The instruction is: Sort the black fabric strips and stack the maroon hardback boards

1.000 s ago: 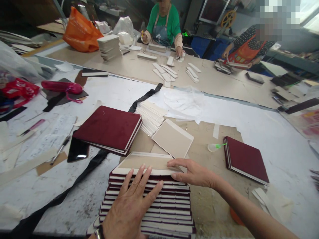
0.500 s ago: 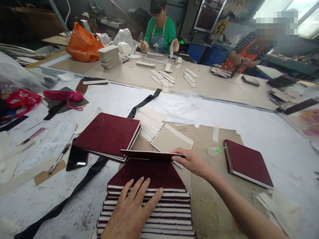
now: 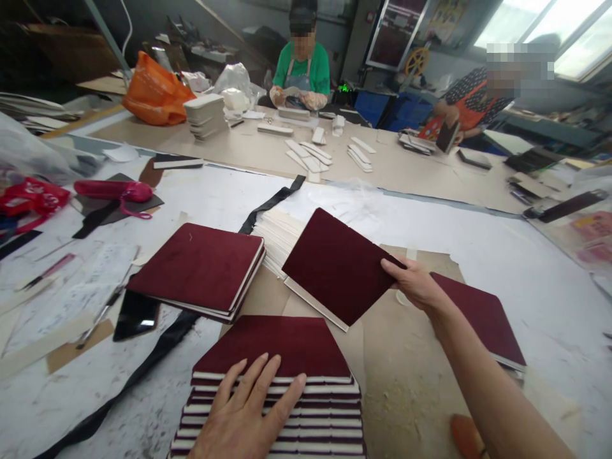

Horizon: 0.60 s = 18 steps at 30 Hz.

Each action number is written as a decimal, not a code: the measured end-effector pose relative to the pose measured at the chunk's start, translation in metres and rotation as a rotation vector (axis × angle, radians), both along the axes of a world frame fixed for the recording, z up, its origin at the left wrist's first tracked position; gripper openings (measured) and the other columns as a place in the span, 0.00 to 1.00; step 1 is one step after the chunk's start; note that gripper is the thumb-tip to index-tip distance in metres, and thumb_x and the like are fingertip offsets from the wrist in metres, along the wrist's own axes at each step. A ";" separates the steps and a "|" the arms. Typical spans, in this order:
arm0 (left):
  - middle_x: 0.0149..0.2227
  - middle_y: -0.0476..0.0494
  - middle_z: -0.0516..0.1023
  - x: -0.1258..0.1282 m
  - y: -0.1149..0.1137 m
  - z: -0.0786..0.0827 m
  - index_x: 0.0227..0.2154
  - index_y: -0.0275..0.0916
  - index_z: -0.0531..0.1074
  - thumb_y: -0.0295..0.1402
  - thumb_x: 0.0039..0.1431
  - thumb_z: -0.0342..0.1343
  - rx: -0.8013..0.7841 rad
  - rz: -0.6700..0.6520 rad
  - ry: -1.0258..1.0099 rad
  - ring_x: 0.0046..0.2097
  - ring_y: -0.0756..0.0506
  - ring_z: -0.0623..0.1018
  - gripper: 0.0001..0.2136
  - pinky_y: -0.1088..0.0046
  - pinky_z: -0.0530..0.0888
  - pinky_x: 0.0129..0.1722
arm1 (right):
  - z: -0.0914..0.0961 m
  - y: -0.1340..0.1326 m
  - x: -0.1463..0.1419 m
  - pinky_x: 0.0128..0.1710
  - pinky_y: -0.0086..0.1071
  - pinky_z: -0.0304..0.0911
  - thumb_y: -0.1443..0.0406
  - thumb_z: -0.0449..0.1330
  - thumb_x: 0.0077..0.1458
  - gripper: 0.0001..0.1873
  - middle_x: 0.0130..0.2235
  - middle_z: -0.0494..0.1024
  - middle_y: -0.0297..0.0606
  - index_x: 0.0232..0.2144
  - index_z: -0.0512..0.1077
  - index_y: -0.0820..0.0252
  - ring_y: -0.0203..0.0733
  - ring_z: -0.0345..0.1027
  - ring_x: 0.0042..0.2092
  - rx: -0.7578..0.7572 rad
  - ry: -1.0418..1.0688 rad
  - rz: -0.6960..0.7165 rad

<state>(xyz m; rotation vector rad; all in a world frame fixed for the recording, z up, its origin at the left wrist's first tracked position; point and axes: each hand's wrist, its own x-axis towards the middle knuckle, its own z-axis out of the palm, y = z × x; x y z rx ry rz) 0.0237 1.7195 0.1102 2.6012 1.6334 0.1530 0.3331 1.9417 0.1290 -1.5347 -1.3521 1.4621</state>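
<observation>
My left hand (image 3: 246,414) lies flat with fingers spread on the near edge of a tall stack of maroon book covers (image 3: 277,382) right in front of me. My right hand (image 3: 418,284) grips one maroon cover (image 3: 337,264) by its right corner and holds it tilted above the table, maroon side up, over the beige card and the fanned white sheets (image 3: 275,233). A second pile of maroon covers (image 3: 196,268) sits to the left, and a third pile (image 3: 482,319) lies to the right, partly hidden by my right forearm.
Black strips (image 3: 268,204), a pink pouch (image 3: 112,190), pens and paper scraps lie on the left. An orange bag (image 3: 153,89) and stacked white pieces (image 3: 205,115) stand at the back. Two other people (image 3: 301,70) (image 3: 471,102) work at the far table edge.
My right hand lifted the top cover off the near stack, turned it maroon side up and carried it up and to the right. My left hand stayed flat on the stack.
</observation>
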 end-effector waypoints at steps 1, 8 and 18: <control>0.56 0.41 0.66 0.000 0.000 -0.002 0.60 0.55 0.50 0.22 0.46 0.51 0.011 0.001 0.004 0.58 0.39 0.63 0.37 0.56 0.52 0.57 | -0.011 0.003 0.005 0.36 0.38 0.71 0.53 0.62 0.47 0.24 0.40 0.77 0.44 0.43 0.69 0.62 0.46 0.72 0.38 -0.053 0.015 -0.007; 0.57 0.42 0.65 0.002 -0.001 -0.001 0.60 0.56 0.49 0.20 0.45 0.51 -0.005 0.017 0.014 0.59 0.40 0.62 0.39 0.56 0.53 0.57 | -0.073 0.021 0.021 0.41 0.45 0.69 0.58 0.59 0.48 0.18 0.40 0.77 0.50 0.39 0.70 0.65 0.53 0.70 0.45 -0.136 -0.160 -0.034; 0.59 0.40 0.61 0.004 0.009 0.027 0.61 0.45 0.47 0.25 0.32 0.51 -0.190 0.042 -0.155 0.60 0.39 0.58 0.46 0.56 0.48 0.59 | -0.063 -0.124 0.005 0.59 0.50 0.48 0.62 0.67 0.36 0.53 0.62 0.53 0.45 0.62 0.48 0.55 0.54 0.48 0.62 0.198 -0.499 0.626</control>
